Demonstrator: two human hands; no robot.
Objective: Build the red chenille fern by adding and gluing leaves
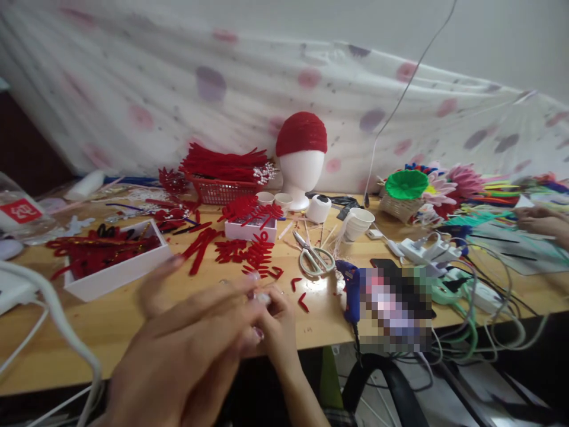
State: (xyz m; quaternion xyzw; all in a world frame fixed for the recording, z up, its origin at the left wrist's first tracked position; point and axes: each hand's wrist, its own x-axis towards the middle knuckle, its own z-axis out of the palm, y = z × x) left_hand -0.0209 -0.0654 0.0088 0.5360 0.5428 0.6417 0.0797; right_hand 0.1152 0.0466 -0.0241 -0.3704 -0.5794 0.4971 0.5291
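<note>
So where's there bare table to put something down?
Bare wood lies between the white box and the left hand. There's a smaller patch between the bent red pieces and the blue glue gun. It's crowded on the right, around the power strip.

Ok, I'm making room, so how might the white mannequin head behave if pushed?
The mannequin head would likely tip if pushed high, since it is wide above and narrower below. It's probably light for its size, as the white surface looks like foam. Once toppled, its rounded shape might roll.
</note>
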